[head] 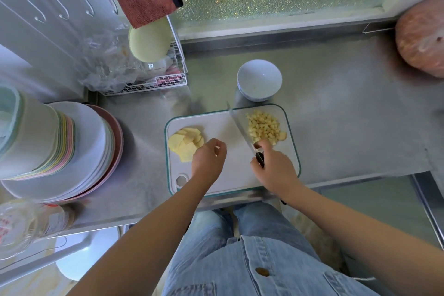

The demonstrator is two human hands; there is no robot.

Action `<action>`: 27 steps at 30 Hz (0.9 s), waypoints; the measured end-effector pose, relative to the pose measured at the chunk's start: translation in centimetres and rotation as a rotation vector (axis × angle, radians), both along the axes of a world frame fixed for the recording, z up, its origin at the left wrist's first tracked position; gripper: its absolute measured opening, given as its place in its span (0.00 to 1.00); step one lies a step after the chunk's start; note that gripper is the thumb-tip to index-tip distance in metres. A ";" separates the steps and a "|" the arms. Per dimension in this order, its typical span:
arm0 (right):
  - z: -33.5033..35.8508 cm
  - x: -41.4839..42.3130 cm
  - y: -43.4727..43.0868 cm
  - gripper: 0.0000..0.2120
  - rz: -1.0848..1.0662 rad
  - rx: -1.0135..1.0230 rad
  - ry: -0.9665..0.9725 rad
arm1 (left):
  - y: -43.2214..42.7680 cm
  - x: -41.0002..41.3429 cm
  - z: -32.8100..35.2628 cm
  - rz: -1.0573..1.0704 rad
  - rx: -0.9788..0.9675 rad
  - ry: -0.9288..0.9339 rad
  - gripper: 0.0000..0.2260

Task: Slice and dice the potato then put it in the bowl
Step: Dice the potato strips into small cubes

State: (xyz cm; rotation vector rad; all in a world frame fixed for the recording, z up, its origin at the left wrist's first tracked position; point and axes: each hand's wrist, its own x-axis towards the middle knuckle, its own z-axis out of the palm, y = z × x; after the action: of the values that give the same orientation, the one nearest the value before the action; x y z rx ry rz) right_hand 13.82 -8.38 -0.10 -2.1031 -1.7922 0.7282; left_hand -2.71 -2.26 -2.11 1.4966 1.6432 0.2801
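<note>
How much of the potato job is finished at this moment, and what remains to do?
Done: a pile of diced potato lies on the right of the cutting board. In hand: the right hand grips the knife beside the dice; the left hand is curled near the potato slices; whether it holds anything is unclear. Left: dicing those slices and filling the bowl, which looks empty.
</note>
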 end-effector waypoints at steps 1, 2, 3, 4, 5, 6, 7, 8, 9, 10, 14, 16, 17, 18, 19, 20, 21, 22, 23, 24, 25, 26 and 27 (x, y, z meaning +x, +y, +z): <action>0.3 -0.1 -0.2 0.14 0.042 0.026 -0.038 | 0.3 0.9 0.4 0.052 -0.074 -0.134 0.12; 0.6 -0.2 -0.5 0.13 0.082 0.050 -0.066 | 0.5 1.7 0.8 0.094 -0.130 -0.228 0.15; 0.8 -0.2 -0.8 0.13 0.116 0.060 -0.086 | 0.7 2.4 1.0 0.127 -0.155 -0.281 0.18; 1.0 -0.2 -1.1 0.13 0.143 0.064 -0.096 | 0.8 3.0 1.1 0.162 -0.161 -0.300 0.19; 1.1 -0.2 -1.4 0.13 0.163 0.063 -0.092 | 0.9 3.4 1.2 0.204 -0.161 -0.304 0.20; 1.2 0.0 -1.6 0.14 0.180 0.061 -0.076 | 0.9 3.7 1.2 0.241 -0.160 -0.294 0.19; 1.2 0.2 -1.9 0.15 0.195 0.053 -0.054 | 0.9 3.9 1.1 0.266 -0.161 -0.284 0.18; 1.2 0.5 -2.0 0.15 0.209 0.043 -0.031 | 0.9 4.0 1.1 0.286 -0.170 -0.280 0.17; 1.1 0.8 -1.9 0.15 0.221 0.032 -0.017 | 1.0 4.1 1.0 0.306 -0.179 -0.280 0.15; 1.1 1.2 -1.9 0.14 0.225 0.031 -0.016 | 1.0 4.2 1.1 0.330 -0.192 -0.285 0.15; 1.3 3.0 -1.0 0.17 0.204 0.193 0.114 | 1.4 4.6 0.8 0.359 -0.169 -0.263 0.15; 1.3 3.5 -0.3 0.20 0.317 0.193 0.271 | 1.7 4.9 0.6 0.368 -0.168 -0.268 0.14; 1.2 3.5 -0.1 0.22 0.408 0.138 0.328 | 1.8 5.1 0.6 0.381 -0.172 -0.272 0.15; 1.3 3.3 0.1 0.23 0.499 0.062 0.355 | 1.9 5.2 0.6 0.397 -0.176 -0.268 0.17; 1.3 3.1 0.2 0.24 0.565 -0.016 0.363 | 2.0 5.2 0.5 0.404 -0.179 -0.259 0.18; 1.2 3.0 0.2 0.25 0.596 -0.071 0.362 | 2.1 5.3 0.7 0.405 -0.182 -0.252 0.18; 0.9 3.0 0.3 0.26 0.596 -0.092 0.349 | 2.1 5.3 0.7 0.403 -0.186 -0.249 0.16; 0.7 3.1 0.4 0.28 0.583 -0.092 0.331 | 2.1 5.3 0.9 0.404 -0.193 -0.251 0.15; 0.3 3.3 0.6 0.29 0.563 -0.088 0.315 | 2.2 5.3 0.8 0.406 -0.200 -0.251 0.15; -0.1 3.5 0.9 0.30 0.541 -0.094 0.309 | 2.2 5.2 0.8 0.411 -0.211 -0.249 0.15; -0.4 3.8 1.1 0.30 0.505 -0.119 0.310 | 2.2 5.2 0.6 0.417 -0.219 -0.249 0.14; -0.9 4.1 1.3 0.30 0.458 -0.160 0.318 | 2.1 5.2 0.5 0.428 -0.226 -0.254 0.14; -1.2 4.4 1.4 0.30 0.405 -0.204 0.328 | 2.1 5.2 0.4 0.445 -0.230 -0.262 0.13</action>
State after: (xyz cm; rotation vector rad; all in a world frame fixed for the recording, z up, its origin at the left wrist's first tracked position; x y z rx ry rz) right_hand 18.22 -6.93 -1.28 -1.6121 -2.0368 1.3239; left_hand 2.48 -0.14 -1.71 0.8736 1.7121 0.4892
